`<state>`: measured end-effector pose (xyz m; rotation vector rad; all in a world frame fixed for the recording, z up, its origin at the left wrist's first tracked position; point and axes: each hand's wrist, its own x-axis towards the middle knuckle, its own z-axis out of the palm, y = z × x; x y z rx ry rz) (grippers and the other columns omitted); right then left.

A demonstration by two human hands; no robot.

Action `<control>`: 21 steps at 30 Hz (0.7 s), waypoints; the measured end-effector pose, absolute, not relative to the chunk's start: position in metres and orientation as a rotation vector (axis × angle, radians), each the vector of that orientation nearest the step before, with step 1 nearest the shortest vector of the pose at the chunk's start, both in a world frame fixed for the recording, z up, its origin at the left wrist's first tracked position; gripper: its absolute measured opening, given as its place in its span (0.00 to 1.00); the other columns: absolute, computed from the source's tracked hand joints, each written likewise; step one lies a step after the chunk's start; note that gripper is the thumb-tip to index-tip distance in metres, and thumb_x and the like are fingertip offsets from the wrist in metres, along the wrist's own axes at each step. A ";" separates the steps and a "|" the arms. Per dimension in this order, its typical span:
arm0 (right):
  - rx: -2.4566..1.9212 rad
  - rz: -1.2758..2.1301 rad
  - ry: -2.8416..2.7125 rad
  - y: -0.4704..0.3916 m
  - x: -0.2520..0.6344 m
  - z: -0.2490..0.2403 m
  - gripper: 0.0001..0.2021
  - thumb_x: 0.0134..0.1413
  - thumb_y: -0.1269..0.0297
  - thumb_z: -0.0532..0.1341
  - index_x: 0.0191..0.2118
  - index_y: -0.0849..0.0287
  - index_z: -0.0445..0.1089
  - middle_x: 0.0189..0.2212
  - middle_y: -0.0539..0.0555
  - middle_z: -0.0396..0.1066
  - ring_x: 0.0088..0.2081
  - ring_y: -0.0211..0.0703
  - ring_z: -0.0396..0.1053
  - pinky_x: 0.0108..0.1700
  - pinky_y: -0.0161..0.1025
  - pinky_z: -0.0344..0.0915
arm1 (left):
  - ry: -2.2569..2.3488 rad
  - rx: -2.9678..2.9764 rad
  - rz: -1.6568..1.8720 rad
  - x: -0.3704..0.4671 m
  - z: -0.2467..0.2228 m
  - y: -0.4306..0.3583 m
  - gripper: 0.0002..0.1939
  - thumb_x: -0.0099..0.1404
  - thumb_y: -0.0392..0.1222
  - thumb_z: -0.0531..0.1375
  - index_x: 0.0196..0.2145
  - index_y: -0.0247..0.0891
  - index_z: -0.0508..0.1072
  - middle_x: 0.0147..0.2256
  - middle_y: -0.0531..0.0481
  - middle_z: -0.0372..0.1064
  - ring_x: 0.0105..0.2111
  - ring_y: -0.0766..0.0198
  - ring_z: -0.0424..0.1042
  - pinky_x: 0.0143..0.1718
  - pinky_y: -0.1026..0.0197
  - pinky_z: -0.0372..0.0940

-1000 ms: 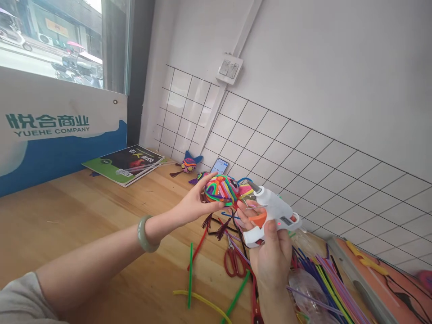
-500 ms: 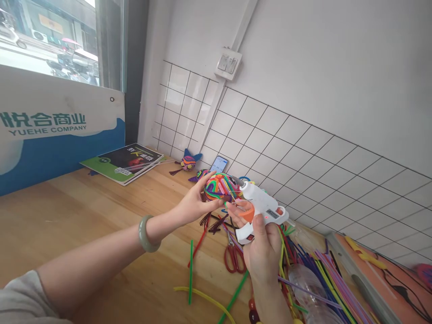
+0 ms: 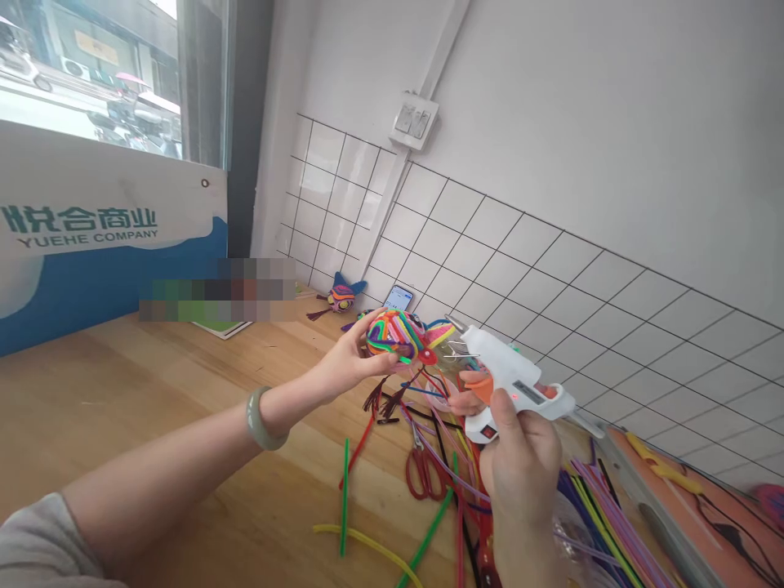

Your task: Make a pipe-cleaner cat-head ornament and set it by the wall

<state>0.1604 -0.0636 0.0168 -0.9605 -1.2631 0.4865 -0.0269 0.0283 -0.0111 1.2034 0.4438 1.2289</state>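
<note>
My left hand (image 3: 346,359), with a pale green bangle (image 3: 265,418) at its wrist, is closed around a rounded craft figure (image 3: 392,335) covered in multicoloured pipe cleaners. A red piece (image 3: 427,357) and a pink-and-yellow pointed piece (image 3: 442,333) show at its right side. Dark tassels (image 3: 375,394) appear just below the figure. My right hand (image 3: 520,457) grips a white hot glue gun (image 3: 499,359) with an orange trigger and a lit red light. Its metal nozzle (image 3: 454,321) points left and stands apart from the figure.
Red-handled scissors (image 3: 422,474) lie among loose pipe cleaners (image 3: 422,539). A second craft figure (image 3: 341,294) and a phone (image 3: 399,298) are by the wire grid (image 3: 520,261). At right, a yellow tool (image 3: 661,469) with a black cord lies on an orange surface (image 3: 679,531).
My right hand has drawn the glue gun away to the right, so its nozzle has left the figure. My left hand keeps hold of the figure and has shifted slightly left.
</note>
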 end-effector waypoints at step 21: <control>-1.302 -0.260 -1.728 -0.077 0.152 0.013 0.15 0.61 0.54 0.56 0.41 0.62 0.72 0.31 0.57 0.77 0.30 0.47 0.76 0.34 0.39 0.74 | 0.420 1.133 1.303 -0.036 0.001 0.033 0.44 0.52 0.39 0.69 0.62 0.40 0.55 0.51 0.38 0.69 0.49 0.50 0.72 0.48 0.47 0.70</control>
